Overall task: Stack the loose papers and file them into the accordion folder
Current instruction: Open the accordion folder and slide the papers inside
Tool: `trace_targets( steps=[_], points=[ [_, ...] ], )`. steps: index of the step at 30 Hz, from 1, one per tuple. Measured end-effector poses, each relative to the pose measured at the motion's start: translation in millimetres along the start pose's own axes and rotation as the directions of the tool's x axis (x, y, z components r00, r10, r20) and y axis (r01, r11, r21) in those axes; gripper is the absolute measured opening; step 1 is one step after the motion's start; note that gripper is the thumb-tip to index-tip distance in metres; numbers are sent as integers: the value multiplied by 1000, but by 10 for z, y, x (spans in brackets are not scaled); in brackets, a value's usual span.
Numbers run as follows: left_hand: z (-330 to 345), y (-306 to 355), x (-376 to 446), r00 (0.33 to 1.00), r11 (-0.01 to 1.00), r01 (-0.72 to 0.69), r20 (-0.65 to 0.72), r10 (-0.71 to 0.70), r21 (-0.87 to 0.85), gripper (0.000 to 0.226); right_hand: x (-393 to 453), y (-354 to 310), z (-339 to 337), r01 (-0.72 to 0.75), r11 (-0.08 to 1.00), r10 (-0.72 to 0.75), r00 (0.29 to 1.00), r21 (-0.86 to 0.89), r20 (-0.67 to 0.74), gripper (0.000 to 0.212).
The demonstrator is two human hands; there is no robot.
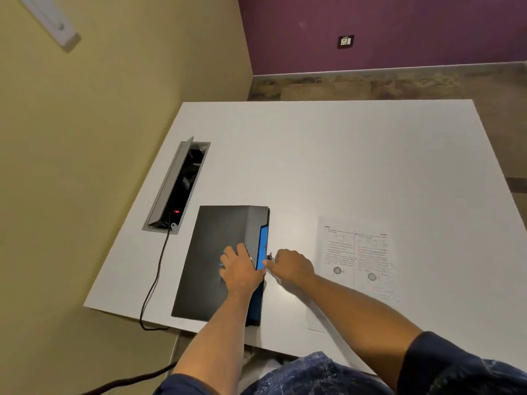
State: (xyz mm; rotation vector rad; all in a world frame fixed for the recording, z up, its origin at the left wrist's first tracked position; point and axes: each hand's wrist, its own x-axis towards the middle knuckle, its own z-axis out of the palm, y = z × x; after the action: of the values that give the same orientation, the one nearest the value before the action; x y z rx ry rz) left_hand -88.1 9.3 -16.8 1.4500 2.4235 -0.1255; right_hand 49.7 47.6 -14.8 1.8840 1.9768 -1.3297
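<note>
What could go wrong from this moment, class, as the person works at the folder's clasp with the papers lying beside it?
1. The printed papers lie under the right forearm; a sweep of that arm may scatter them.
2. The accordion folder reaches the table's near edge; a push from the left hand might slide it off.
3. The right hand pinches a small fastener, which could slip.

White table (328,155), black accordion folder (211,260), printed papers (362,260), cable box (179,183)
</note>
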Motion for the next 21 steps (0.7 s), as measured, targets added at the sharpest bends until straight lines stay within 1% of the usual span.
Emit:
trace_targets(
  steps=[2, 4, 6, 9, 12, 15, 18, 21],
  points=[
    [11, -28, 15, 1000, 1000, -7, 11, 7, -1, 90, 24, -38, 15, -3, 1000, 3, 1000, 24, -11, 39],
    [17, -60, 28, 1000, 1000, -17, 17, 17, 5, 92, 51, -69, 18, 0, 990, -3, 1000, 142, 17, 28],
    [18, -100, 34, 999, 1000, -30, 16, 30, -6, 89, 63, -83, 12, 2, 967, -11, 999, 253, 34, 20],
    [-22, -151, 29, 999, 996, -50, -15, 49, -70, 80, 64, -72, -4, 31, 953, -33, 999, 300, -1, 20],
    [-128, -174, 19, 994, 984, -96, -73, 86, -148, 77, 27, -77, -34, 53, 904, -53, 999, 425, -11, 17],
    [-274, -148, 15, 986, 965, -122, -136, 92, -231, 73, -32, -102, -114, 129, 857, -119, 992, 499, -53, 21],
    [-440, -85, 30, 971, 960, -153, -214, 103, -235, 55, -77, -84, -195, 176, 745, -149, 984, 644, -97, 29],
    [-628, 6, 50, 954, 957, -202, -262, 144, -210, 29, -121, -54, -264, 211, 659, -140, 977, 722, -158, 17]
  ],
)
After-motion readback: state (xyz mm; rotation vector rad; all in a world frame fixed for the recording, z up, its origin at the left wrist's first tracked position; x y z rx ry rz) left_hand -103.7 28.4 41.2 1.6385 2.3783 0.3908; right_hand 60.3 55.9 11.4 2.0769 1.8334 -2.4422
